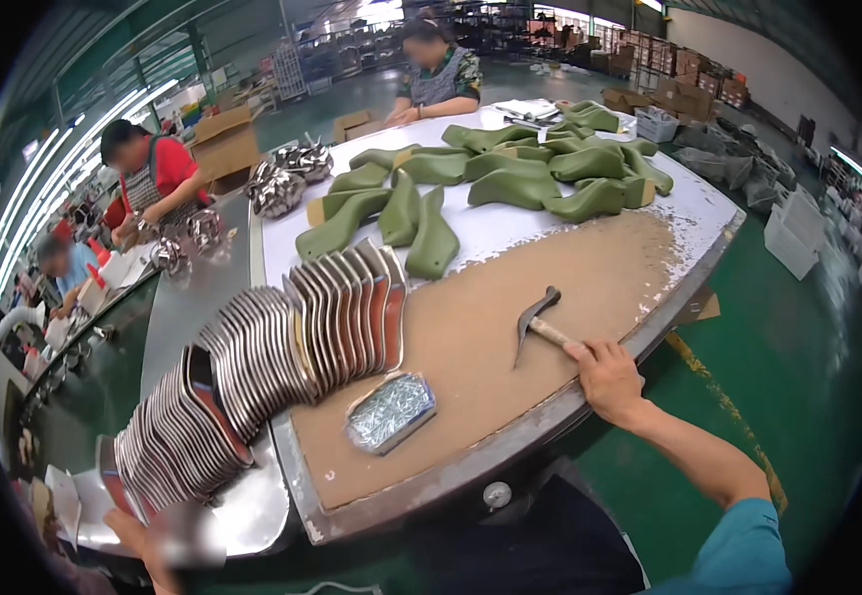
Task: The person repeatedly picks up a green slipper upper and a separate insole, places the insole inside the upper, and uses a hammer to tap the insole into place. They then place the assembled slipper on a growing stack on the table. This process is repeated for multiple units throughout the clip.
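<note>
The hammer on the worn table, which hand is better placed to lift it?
Right. The right hand already grips the hammer by its wooden handle at the table edge. The left hand is blurred at the lower left, by the row of metal plates.

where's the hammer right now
In the head view the hammer lies on the worn brown patch of the table, right of the tray of nails, its handle in the right hand.
</note>
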A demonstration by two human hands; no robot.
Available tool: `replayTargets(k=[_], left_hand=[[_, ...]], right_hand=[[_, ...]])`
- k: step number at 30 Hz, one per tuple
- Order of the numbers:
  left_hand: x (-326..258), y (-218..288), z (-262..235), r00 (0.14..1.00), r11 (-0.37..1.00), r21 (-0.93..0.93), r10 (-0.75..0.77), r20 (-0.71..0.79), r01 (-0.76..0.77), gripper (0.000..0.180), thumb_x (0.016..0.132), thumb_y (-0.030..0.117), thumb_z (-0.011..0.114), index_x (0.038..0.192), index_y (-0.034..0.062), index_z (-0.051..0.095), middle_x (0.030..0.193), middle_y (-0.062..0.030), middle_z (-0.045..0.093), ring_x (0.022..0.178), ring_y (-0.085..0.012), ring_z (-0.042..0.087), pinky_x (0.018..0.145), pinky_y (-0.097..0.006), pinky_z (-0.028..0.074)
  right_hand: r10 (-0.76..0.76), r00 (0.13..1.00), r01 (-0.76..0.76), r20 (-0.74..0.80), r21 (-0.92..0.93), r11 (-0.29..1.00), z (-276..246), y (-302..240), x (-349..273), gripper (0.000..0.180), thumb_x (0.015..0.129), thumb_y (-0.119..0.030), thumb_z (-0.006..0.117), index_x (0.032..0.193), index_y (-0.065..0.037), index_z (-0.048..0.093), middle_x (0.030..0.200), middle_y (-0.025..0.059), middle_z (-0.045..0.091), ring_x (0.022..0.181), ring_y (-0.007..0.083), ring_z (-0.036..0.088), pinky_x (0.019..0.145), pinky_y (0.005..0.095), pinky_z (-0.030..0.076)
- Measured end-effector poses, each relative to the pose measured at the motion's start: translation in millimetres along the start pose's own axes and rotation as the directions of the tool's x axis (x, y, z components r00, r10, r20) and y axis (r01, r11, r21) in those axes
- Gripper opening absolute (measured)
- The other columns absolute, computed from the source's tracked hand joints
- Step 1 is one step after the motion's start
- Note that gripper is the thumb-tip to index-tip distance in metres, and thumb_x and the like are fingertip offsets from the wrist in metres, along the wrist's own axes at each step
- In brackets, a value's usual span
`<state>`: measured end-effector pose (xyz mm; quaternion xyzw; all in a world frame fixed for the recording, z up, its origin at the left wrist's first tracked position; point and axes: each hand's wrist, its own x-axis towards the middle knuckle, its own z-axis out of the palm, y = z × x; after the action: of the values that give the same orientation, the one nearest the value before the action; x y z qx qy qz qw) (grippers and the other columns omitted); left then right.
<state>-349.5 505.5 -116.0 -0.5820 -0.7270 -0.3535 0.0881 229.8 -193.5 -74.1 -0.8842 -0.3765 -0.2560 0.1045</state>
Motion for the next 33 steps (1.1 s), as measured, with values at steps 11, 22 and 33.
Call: replayTargets(k=[11, 22, 33], left_hand=[[-167.1, 225.5, -186.8, 0.99, 0.288, -0.953, 0.08, 0.119, 0.091, 0.032, 0.097, 0.021, 0.051, 0.115, -0.0049, 0.056, 0.095, -0.0086, 0.063, 0.086, -0.0161, 0.061, 0.077, -0.028, 0.048], [-395.7, 244.1, -238.1, 0.487, 0.124, -0.641, 0.547, 0.681, 0.757, 0.047, 0.094, 0.022, 0.053, 0.134, 0.0013, 0.036, 0.108, -0.0156, 0.061, 0.08, -0.0258, 0.065, 0.068, -0.037, 0.056], [-414.8, 333.6, -221.1, 0.396, -0.044, -0.494, 0.661, 0.638, 0.869, 0.053, 0.088, 0.013, 0.058, 0.13, 0.0077, 0.027, 0.117, -0.0172, 0.049, 0.097, -0.0365, 0.063, 0.082, -0.05, 0.055]], right_hand=[[0.075, 0.997, -0.069, -0.022, 0.221, 0.973, 16.5, -7.7, 61.2, 0.042, 0.083, -0.031, 0.065, 0.116, -0.006, 0.058, 0.119, 0.0197, 0.055, 0.105, 0.0364, 0.053, 0.089, 0.0465, 0.04], [0.477, 0.73, -0.664, 0.49, 0.341, 0.665, 144.8, -70.6, 301.8, 0.105, 0.063, -0.054, 0.071, 0.148, -0.022, 0.018, 0.134, 0.0266, 0.041, 0.121, 0.0434, 0.044, 0.099, 0.05, 0.038], [0.075, 0.901, -0.424, 0.427, 0.83, 0.363, 41.5, -42.6, 197.9, 0.085, 0.071, -0.031, 0.071, 0.143, -0.007, 0.033, 0.123, 0.023, 0.055, 0.109, 0.0288, 0.058, 0.09, 0.0364, 0.048]])
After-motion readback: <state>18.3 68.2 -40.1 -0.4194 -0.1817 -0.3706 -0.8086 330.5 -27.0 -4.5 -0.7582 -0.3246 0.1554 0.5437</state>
